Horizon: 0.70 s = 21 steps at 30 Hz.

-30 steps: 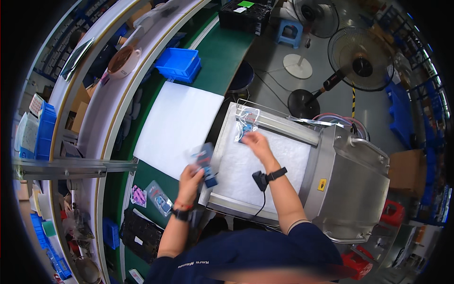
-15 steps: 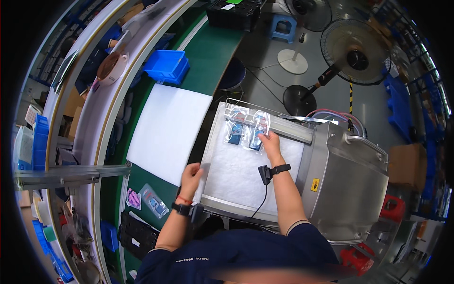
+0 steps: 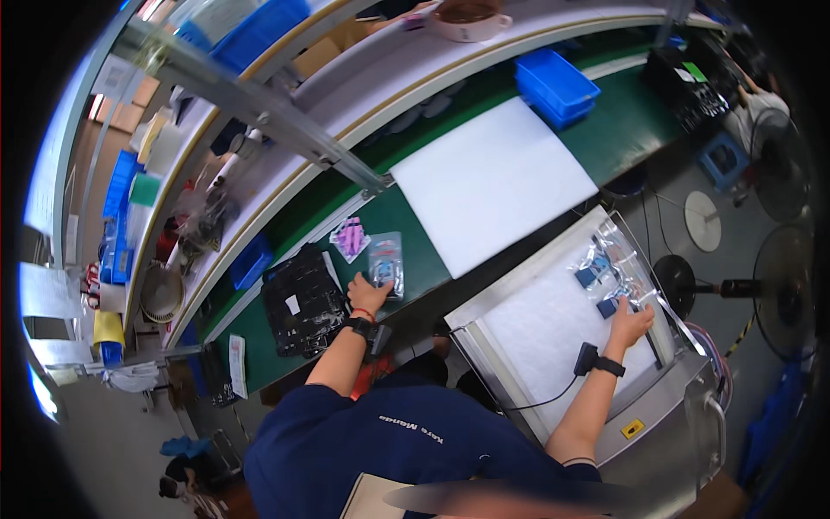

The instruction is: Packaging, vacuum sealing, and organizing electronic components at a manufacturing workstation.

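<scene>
My left hand point(image 3: 369, 295) reaches over the green bench with its fingers apart, at the lower edge of a clear plastic bag point(image 3: 386, 258) holding a blue item. A small bag with pink pieces point(image 3: 350, 239) lies beside it. On the white padded bed of a steel machine point(image 3: 536, 333) are two more clear bags with blue contents, side by side. My right hand point(image 3: 632, 325) has its fingers curled at the end of the nearer bag point(image 3: 609, 306); the other bag point(image 3: 590, 275) lies just beyond. A strap with a black module and cable is on each wrist or near it.
A white foam sheet point(image 3: 493, 186) covers part of the bench, with a blue bin point(image 3: 556, 88) behind it. Left of my left hand sits a black plastic-wrapped case point(image 3: 303, 300). A metal post point(image 3: 285, 121) rises at the bench's back. Fans stand beyond the machine.
My view has swung left. My left hand has moved from beside the machine bed to the bagged blue item on the bench. My right hand stays by the nearer bag on the bed.
</scene>
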Available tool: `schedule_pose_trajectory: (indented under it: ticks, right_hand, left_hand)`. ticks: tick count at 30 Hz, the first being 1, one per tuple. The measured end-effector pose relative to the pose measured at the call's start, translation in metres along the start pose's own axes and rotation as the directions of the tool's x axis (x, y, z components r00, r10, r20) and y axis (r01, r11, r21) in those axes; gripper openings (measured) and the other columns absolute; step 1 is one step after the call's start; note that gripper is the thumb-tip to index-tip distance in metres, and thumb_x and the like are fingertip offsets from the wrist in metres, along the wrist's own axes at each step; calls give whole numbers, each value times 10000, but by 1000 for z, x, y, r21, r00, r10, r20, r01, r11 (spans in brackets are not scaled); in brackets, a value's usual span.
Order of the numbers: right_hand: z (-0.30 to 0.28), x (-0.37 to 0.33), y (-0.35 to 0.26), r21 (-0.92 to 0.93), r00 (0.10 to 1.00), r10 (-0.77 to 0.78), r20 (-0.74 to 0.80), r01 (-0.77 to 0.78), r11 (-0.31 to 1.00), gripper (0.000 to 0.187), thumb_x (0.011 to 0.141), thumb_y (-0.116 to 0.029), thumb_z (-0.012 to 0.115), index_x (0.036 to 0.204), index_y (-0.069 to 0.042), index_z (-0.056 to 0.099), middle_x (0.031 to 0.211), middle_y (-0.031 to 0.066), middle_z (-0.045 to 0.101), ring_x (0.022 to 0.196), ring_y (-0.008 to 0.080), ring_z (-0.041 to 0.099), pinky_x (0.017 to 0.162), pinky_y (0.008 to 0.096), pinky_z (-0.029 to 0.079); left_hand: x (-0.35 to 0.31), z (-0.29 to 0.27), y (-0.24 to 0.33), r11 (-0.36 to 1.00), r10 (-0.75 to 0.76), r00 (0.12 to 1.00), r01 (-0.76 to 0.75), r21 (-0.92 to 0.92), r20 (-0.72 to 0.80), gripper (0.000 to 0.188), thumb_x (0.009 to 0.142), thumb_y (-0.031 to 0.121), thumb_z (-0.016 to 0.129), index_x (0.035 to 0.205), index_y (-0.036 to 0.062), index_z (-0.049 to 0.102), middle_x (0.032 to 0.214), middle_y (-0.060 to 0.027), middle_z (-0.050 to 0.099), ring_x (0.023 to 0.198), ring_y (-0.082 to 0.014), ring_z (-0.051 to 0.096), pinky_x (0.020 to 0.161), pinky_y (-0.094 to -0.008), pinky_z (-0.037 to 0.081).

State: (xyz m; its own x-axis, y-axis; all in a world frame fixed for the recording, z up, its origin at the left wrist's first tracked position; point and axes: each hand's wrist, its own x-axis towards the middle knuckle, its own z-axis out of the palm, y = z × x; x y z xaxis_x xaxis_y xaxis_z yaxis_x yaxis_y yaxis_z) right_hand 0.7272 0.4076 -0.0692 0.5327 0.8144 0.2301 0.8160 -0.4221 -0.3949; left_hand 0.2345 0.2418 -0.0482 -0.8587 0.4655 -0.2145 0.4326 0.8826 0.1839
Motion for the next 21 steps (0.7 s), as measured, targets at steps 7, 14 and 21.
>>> schedule_pose_trajectory:
  ticks: [7,14,21]
  right_hand:
    - [-12,-50,-62,276,946,-229,230,163,947,432,678,-181,720,1015,3,522,930,156,542,911,286,518,755,372,444]
    - [-17,-124,-147,595,729,-509,457,174,784,272,702,-88,683,941,-22,571,826,110,593,688,202,581,612,297,477]
    - [-43,-180,-237,774,480,-801,358,328,542,283,688,-84,684,936,-9,570,832,137,593,732,261,593,641,338,484]
  left_hand:
    - [18,-17,2,960,-146,929,216,-177,340,825,534,409,810,1178,23,468,1217,-158,487,1123,-331,460,919,-411,389]
    - [26,-10,-2,984,-6,964,53,-171,265,638,537,346,808,1029,45,534,981,-132,608,963,-322,564,839,-387,432]
    - [33,-20,-13,818,468,794,-223,-530,388,556,512,159,822,949,14,512,860,-132,590,794,-221,579,697,-334,467]
